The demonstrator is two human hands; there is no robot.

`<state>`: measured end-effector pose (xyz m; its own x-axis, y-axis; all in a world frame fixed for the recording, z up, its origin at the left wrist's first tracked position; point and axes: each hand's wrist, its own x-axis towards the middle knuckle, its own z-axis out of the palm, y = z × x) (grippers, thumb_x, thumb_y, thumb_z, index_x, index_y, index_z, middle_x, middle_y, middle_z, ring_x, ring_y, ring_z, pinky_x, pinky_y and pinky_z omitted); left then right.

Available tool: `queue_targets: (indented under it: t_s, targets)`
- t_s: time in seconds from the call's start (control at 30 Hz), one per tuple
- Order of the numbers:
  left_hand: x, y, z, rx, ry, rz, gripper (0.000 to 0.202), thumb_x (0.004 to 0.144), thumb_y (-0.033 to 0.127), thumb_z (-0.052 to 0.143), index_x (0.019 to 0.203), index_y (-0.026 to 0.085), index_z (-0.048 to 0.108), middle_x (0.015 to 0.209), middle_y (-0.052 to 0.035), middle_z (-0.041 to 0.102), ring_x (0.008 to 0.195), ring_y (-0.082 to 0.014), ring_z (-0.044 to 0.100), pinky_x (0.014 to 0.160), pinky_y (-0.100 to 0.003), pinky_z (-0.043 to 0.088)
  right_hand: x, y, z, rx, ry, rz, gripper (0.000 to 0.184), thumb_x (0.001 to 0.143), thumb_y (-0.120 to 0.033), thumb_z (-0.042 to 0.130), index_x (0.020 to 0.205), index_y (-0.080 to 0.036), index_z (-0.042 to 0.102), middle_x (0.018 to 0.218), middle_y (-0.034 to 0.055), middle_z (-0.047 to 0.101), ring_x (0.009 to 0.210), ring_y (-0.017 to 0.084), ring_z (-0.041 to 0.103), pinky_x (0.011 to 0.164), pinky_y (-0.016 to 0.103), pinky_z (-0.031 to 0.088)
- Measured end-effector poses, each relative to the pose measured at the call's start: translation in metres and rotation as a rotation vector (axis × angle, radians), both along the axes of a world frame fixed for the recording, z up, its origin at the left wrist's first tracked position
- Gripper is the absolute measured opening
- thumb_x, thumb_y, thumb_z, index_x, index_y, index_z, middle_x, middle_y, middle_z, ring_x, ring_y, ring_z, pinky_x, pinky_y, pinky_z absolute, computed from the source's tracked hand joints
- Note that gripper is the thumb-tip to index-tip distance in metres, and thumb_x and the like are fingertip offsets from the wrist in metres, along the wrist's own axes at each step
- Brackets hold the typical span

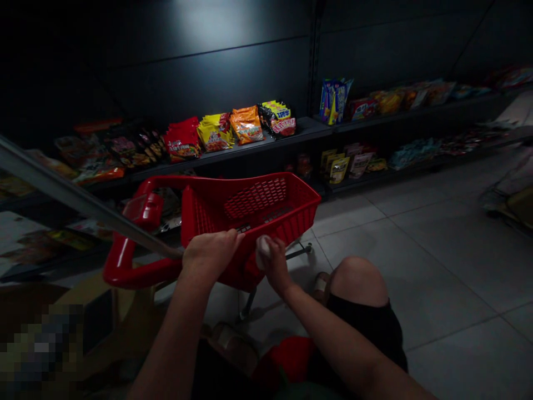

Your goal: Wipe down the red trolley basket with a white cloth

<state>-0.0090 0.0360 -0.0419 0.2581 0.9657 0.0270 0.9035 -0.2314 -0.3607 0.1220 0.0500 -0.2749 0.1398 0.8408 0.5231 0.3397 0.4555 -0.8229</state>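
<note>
Red plastic wheeled shopping basket [266,208] is gripped at its near rim by the curled left hand [208,255]; small white rounded object [262,251] is pinched by the right hand [275,264] just beside that rim. Dark metal shelf [300,129] of snack packets [216,133] stands beyond.

The red cart basket [254,208] blocks the left hand [210,255] and right hand [272,264] ahead; room lies above it.
</note>
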Motion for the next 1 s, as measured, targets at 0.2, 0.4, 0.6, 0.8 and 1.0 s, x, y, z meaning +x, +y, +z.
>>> queue_targets:
  t_s: [0.2, 0.4, 0.6, 0.8, 1.0]
  targets:
    - [-0.01, -0.004, 0.0, -0.01, -0.013, 0.004, 0.05, 0.098, 0.048, 0.028, 0.094, 0.02, 0.069, 0.081, -0.0138, 0.075, 0.074, -0.0365, 0.073, 0.061, -0.044, 0.054, 0.045, 0.01, 0.001, -0.262, 0.368, -0.056, 0.045, 0.074, -0.032, 0.064, 0.116, -0.02, 0.055, 0.11, 0.0057, 0.062, 0.098, 0.02, 0.06, 0.09, 0.034, 0.048]
    - [-0.01, -0.006, 0.002, -0.036, -0.036, 0.006, 0.052, 0.099, 0.048, 0.027, 0.098, 0.019, 0.07, 0.081, -0.0158, 0.075, 0.076, -0.0362, 0.073, 0.062, -0.042, 0.054, 0.102, 0.057, 0.029, -0.305, 0.579, -0.535, 0.045, 0.074, -0.04, 0.058, 0.112, -0.015, 0.058, 0.099, 0.0055, 0.066, 0.086, 0.019, 0.06, 0.081, 0.031, 0.047]
    - [-0.003, -0.004, 0.002, -0.009, -0.025, 0.011, 0.053, 0.099, 0.047, 0.026, 0.098, 0.019, 0.071, 0.085, -0.0157, 0.076, 0.078, -0.035, 0.073, 0.065, -0.041, 0.053, -0.005, -0.017, 0.008, -0.47, 0.467, 0.092, 0.038, 0.069, -0.042, 0.073, 0.1, -0.021, 0.068, 0.091, 0.0021, 0.069, 0.085, 0.021, 0.061, 0.076, 0.03, 0.05]
    - [-0.005, -0.007, 0.002, -0.036, -0.003, 0.035, 0.053, 0.099, 0.048, 0.027, 0.102, 0.018, 0.071, 0.085, -0.0166, 0.075, 0.079, -0.0341, 0.073, 0.066, -0.04, 0.053, 0.042, 0.004, 0.014, -0.478, 0.646, -0.118, 0.053, 0.072, -0.049, 0.07, 0.115, -0.021, 0.056, 0.095, 0.0022, 0.066, 0.08, 0.018, 0.061, 0.071, 0.028, 0.05]
    - [-0.004, -0.003, 0.0, -0.019, -0.052, 0.01, 0.052, 0.099, 0.047, 0.028, 0.098, 0.017, 0.071, 0.081, -0.017, 0.075, 0.077, -0.0374, 0.073, 0.063, -0.044, 0.054, 0.076, 0.042, 0.037, -0.355, 0.724, -0.416, 0.053, 0.076, -0.054, 0.064, 0.115, -0.019, 0.054, 0.105, 0.005, 0.063, 0.089, 0.017, 0.06, 0.077, 0.027, 0.049]
